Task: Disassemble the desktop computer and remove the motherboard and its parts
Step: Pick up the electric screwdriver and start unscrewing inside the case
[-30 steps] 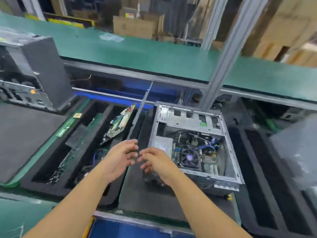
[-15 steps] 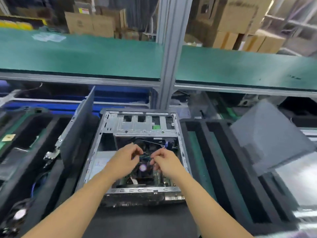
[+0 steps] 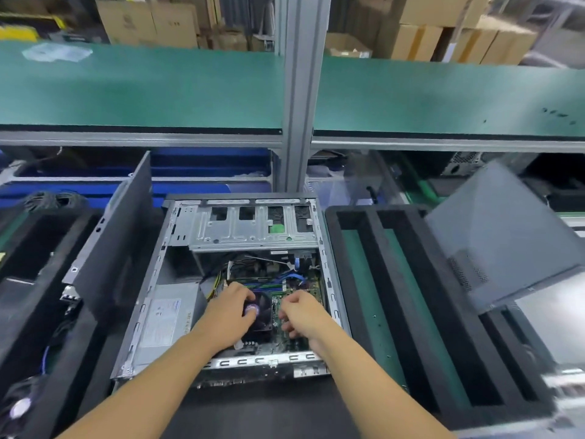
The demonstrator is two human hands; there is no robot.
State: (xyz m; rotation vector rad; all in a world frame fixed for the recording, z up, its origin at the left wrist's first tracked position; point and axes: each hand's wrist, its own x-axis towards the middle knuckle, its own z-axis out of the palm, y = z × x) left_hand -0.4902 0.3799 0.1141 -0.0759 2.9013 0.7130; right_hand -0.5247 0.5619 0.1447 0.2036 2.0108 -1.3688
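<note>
Case point(image 3: 253, 231) on black mat point(image 3: 262, 413) below green shelf point(image 3: 142, 90); left hand point(image 3: 228, 315), right hand point(image 3: 302, 313) curl fingers inside, grip unclear.

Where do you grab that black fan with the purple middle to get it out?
Probably by its square outer frame, on two opposite sides, coming straight down from above. The fan lies flat, face up, inside the open case, with the power supply to its left, so the top is the free way in.
</note>
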